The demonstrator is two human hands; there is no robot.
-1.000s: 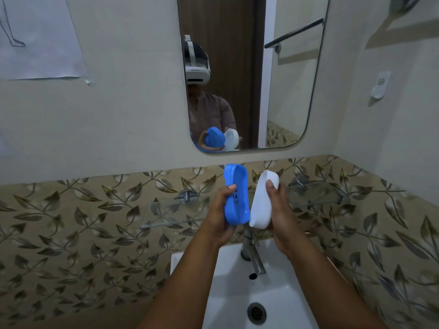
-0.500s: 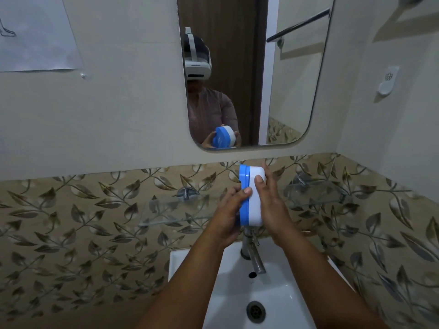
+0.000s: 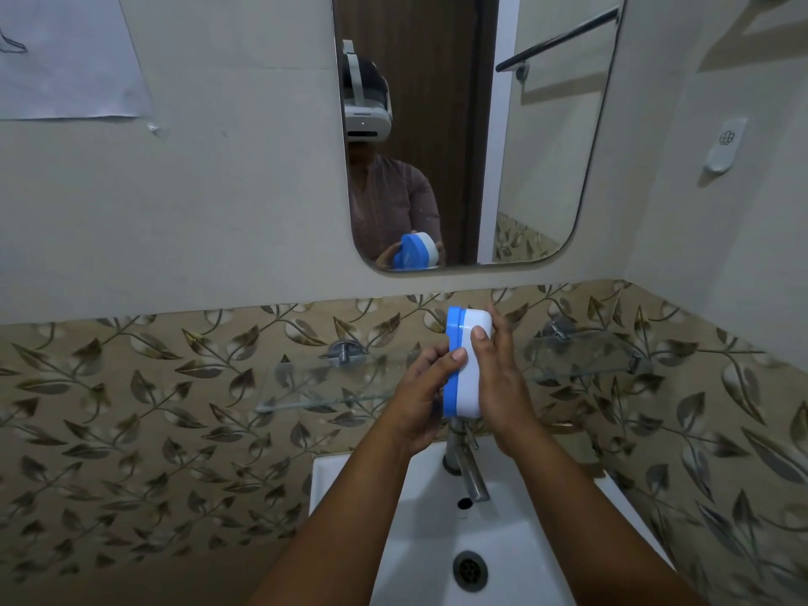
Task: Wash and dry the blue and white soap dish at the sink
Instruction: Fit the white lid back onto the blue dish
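Observation:
The soap dish (image 3: pixel 464 378) stands on end above the tap, its blue half on the left joined to its white half on the right. My left hand (image 3: pixel 422 398) grips the blue side, thumb tip on the seam. My right hand (image 3: pixel 498 378) holds the white side, thumb across its front and fingers behind. Both halves are pressed together between the two hands. Below them is the white sink (image 3: pixel 350 483) with a metal tap (image 3: pixel 468 465) and a drain (image 3: pixel 470 570). No water runs from the tap.
A glass shelf (image 3: pixel 332 387) on metal brackets runs along the leaf-patterned tiles just behind the hands. A mirror (image 3: pixel 524 146) hangs above and reflects the dish. A white wall hook (image 3: pixel 723 146) is at the right, a paper sheet (image 3: pixel 65 59) at the upper left.
One second ago the blue and white halves were held apart, one in each hand. They came together half a second ago and stay joined; the hands have barely moved since.

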